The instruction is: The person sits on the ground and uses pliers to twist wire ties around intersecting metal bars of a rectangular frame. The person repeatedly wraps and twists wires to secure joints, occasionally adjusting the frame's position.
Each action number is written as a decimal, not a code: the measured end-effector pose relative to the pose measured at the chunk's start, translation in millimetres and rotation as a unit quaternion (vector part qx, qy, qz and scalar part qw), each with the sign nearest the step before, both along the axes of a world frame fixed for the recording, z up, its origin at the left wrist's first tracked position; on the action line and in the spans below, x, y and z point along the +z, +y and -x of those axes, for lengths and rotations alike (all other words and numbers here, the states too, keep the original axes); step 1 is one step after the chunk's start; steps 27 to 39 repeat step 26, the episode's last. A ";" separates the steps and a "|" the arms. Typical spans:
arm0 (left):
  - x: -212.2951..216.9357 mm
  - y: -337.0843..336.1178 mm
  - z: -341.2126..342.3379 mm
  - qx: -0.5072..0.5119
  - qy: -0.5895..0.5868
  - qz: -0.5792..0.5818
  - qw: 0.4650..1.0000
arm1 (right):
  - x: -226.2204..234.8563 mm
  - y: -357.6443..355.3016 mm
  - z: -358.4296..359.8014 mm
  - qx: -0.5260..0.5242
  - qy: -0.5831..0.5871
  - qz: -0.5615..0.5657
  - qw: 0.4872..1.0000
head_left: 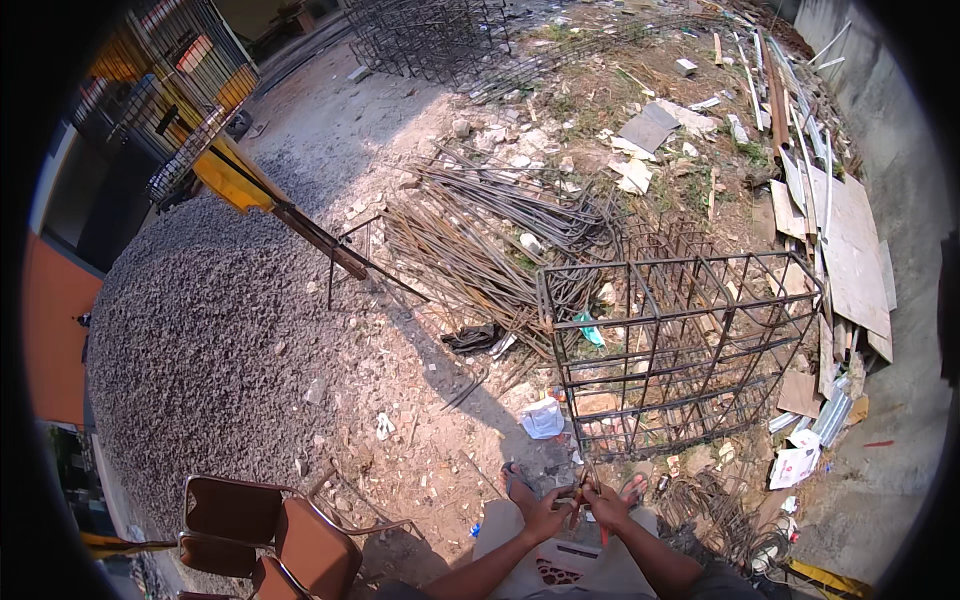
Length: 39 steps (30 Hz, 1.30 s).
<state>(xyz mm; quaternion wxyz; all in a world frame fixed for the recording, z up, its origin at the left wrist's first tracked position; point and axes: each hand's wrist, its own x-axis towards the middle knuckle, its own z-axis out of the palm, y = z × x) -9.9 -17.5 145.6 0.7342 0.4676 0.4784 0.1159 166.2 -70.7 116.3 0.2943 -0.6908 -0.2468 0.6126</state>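
My left hand (548, 516) and my right hand (606, 505) are close together, low in the view in front of my body. Both have their fingers curled inward. A small tool with red handles (604, 535) shows at my right hand; its kind and its tip are too small to make out. What my left fingers hold is hidden. Just beyond my hands stands a cage of tied steel bars (716, 345), its near lower edge a little past my fingertips. Between my legs lies a pale surface with a patterned opening (558, 571).
Brown padded chairs (320, 545) stand at lower left, beside a large gravel heap (220, 360). Loose reinforcing bars (470, 260) lie beyond the cage. Coiled wire (715, 515) is at my right. Boards (850, 260) lean along the concrete wall (905, 150). A yellow-and-brown beam (300, 225) crosses upper left.
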 end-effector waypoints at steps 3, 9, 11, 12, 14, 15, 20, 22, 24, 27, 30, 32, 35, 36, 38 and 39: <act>69.6 31.8 49.7 0.016 0.040 -0.076 0.996 | 102.6 47.3 33.6 0.084 -0.054 0.016 0.995; 105.6 123.0 156.4 0.062 0.073 -0.065 0.993 | 175.5 150.3 104.3 0.089 0.071 -0.061 0.992; 158.7 152.7 167.4 0.061 0.064 -0.046 0.995 | 208.8 178.2 122.7 0.049 0.142 -0.074 0.986; 172.7 162.1 168.7 0.047 0.011 -0.076 0.996 | 219.6 191.1 126.5 0.062 0.170 -0.060 0.982; 204.6 175.3 160.1 0.041 -0.068 -0.079 0.994 | 241.5 211.4 133.8 0.073 0.231 -0.064 0.968; 231.2 181.1 147.8 0.054 -0.095 -0.052 0.993 | 257.3 220.8 136.1 0.087 0.235 -0.068 0.966; 223.3 215.7 144.1 0.176 0.020 0.060 0.982 | 286.0 273.1 111.0 0.230 -0.044 -0.032 0.972; 204.5 239.3 159.0 0.131 0.023 -0.005 0.991 | 275.2 286.9 90.9 0.261 -0.069 -0.100 0.958; 191.6 266.1 163.2 0.083 0.054 -0.032 0.995 | 264.3 306.7 71.0 0.287 -0.051 -0.147 0.945; 187.9 313.9 157.2 0.029 0.068 -0.023 0.997 | 253.7 334.2 62.4 0.253 -0.019 -0.157 0.954; 187.9 313.9 157.2 0.029 0.068 -0.023 0.997 | 253.7 334.2 62.4 0.253 -0.019 -0.157 0.954; 187.9 313.9 157.2 0.029 0.068 -0.023 0.997 | 253.7 334.2 62.4 0.253 -0.019 -0.157 0.954; 187.9 313.9 157.2 0.029 0.068 -0.023 0.997 | 253.7 334.2 62.4 0.253 -0.019 -0.157 0.954; 187.9 313.9 157.2 0.029 0.068 -0.023 0.997 | 253.7 334.2 62.4 0.253 -0.019 -0.157 0.954; 187.9 313.9 157.2 0.029 0.068 -0.023 0.997 | 253.7 334.2 62.4 0.253 -0.019 -0.157 0.954; 187.9 313.9 157.2 0.029 0.068 -0.023 0.997 | 253.7 334.2 62.4 0.253 -0.019 -0.157 0.954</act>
